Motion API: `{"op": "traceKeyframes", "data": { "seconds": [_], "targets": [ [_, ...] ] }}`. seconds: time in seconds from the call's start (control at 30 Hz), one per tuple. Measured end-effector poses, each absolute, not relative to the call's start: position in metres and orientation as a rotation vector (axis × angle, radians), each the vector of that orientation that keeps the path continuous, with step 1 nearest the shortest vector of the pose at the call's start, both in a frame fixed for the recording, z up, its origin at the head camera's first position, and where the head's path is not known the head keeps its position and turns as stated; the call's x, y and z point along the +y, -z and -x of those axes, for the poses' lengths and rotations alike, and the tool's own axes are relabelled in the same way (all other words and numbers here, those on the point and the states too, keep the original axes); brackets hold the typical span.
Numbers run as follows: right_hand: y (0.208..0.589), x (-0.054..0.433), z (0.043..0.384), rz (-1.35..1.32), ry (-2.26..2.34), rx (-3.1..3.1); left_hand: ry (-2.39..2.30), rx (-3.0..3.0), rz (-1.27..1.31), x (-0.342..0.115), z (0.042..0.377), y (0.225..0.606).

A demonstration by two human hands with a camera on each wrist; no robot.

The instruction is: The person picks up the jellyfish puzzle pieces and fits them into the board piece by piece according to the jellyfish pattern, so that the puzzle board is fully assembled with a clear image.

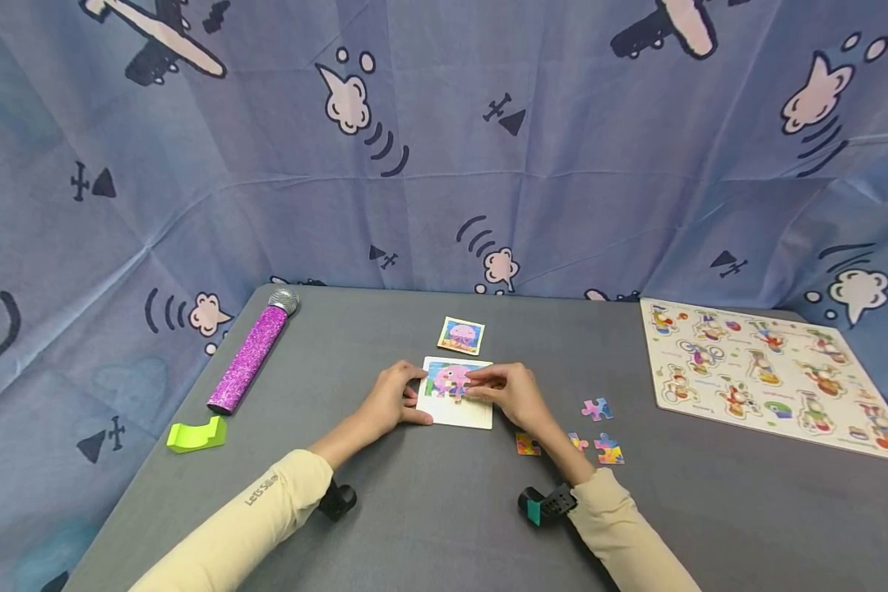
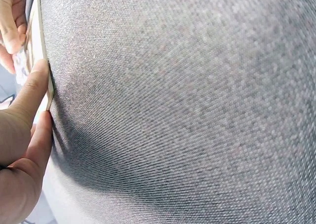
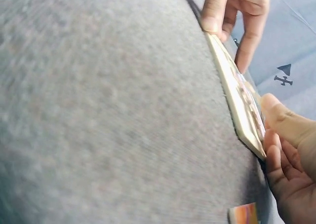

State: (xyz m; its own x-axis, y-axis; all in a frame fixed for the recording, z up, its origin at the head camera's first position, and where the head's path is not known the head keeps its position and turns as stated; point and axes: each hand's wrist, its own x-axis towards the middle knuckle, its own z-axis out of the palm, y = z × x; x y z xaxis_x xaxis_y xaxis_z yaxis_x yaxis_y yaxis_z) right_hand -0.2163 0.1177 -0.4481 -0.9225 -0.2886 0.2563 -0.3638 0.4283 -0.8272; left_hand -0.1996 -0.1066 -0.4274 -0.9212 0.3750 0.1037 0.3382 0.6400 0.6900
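In the head view a small white-framed puzzle board (image 1: 455, 413) lies flat at the table's middle, its upper part filled with a pink picture on blue. My left hand (image 1: 390, 401) grips the board's left edge, thumb by the near corner and fingers farther up. Over the board's right side, my right hand (image 1: 514, 396) pinches a small puzzle piece (image 1: 457, 395) at its fingertips; those fingers cover part of the picture. Just beyond the board lies a square picture card (image 1: 462, 335) with a similar pink figure. The right wrist view shows the board's pale edge (image 3: 229, 90) between both hands.
Loose puzzle pieces (image 1: 608, 449) lie right of the board, some near my right forearm. A large picture board (image 1: 762, 370) occupies the table's right side. At left are a glittery purple microphone (image 1: 255, 358) and a lime-green block (image 1: 196, 435). A patterned blue curtain (image 1: 444, 164) hangs behind.
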Motion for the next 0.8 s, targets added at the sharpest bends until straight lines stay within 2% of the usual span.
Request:
{"op": "traceKeyframes", "data": {
  "seconds": [0.47,0.8],
  "targets": [
    [0.4436,0.1121,0.2159,-0.663,-1.251,-2.691,-1.188,2.794,-0.607,-0.1062,0.201,0.4283],
    [0.4398,0.1126,0.2145,-0.693,-1.266,-2.692,-1.187,2.793,-0.605,-0.1066,0.2022,0.4294]
  ]
}}
